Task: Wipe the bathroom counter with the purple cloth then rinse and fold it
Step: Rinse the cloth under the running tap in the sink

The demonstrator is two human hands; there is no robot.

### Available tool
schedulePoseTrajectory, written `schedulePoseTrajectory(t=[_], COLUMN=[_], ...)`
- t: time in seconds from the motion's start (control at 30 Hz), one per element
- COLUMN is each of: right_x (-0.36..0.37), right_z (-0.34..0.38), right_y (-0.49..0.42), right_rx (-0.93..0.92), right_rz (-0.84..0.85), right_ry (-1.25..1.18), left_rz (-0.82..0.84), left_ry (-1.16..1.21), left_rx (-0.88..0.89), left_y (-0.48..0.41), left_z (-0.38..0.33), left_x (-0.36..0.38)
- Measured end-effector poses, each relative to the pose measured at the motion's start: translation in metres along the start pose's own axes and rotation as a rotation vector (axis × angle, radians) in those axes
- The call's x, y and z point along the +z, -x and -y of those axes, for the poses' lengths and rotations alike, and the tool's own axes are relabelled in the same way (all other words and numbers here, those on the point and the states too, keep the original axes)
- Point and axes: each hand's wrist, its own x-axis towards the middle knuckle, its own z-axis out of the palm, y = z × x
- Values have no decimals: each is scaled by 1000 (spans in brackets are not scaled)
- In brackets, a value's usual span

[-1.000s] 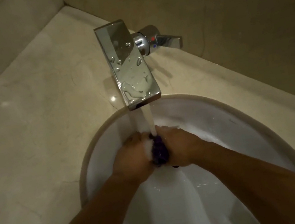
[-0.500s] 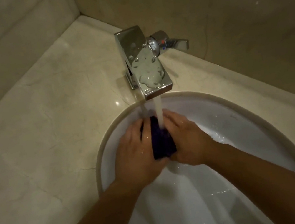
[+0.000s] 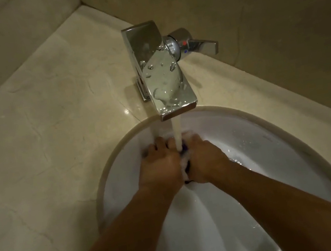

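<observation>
Sink (image 3: 286, 160): left hand (image 3: 158, 168), right hand (image 3: 205, 160) grip purple cloth (image 3: 188, 171), lengthwise front-back.

A single head-worn view is aimed steeply down, close over the sink (image 3: 271, 134); the faucet (image 3: 161, 78) is framed just beyond the fingers (image 3: 160, 143).

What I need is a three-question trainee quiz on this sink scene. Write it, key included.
1. True or false: water runs from the faucet onto the purple cloth.
2. Where is the cloth? A) hanging on a hook B) held between the left hand and right hand in the basin C) draped over the faucet
3. Fill in: the faucet's lever sticks out on the person's ____ side.
Key: 1 true; 2 B; 3 right.
</observation>
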Motion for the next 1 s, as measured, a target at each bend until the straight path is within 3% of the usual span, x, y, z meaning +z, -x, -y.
schedulePoseTrajectory(t=[0.1,0.2,0.37,0.5,0.57,0.63,0.77,0.87,1.0], right_x=[-4,-2,-16,-17,-14,-13,-2,2,4], right_z=[5,4,8,11,6,-1,-27,-34,-26], right_y=[-8,-13,3,23,35,51,78,76,57], right_rx=[22,47,55,-131,-221,-279,-371,-254,-117], right_rz=[34,59,47,-244,-405,-442,-467,-503,-239], right_ry=[-119,-91,-59,-98,-196,-216,-87,-18,58], left_rz=[-56,-127,39,-123,-313,-420,-368,-299,-122], left_ry=[24,65,65,263,357,318,269,249,187], left_rx=[5,40,42,-55,-6,86,192,145,142], left_y=[-7,-7,0,18,26,36,56,54,40], left_z=[3,4,5,14,24,36,45,35,18], left_x=[6,5,-9,-20,-22,-28,-31,-26,-22])
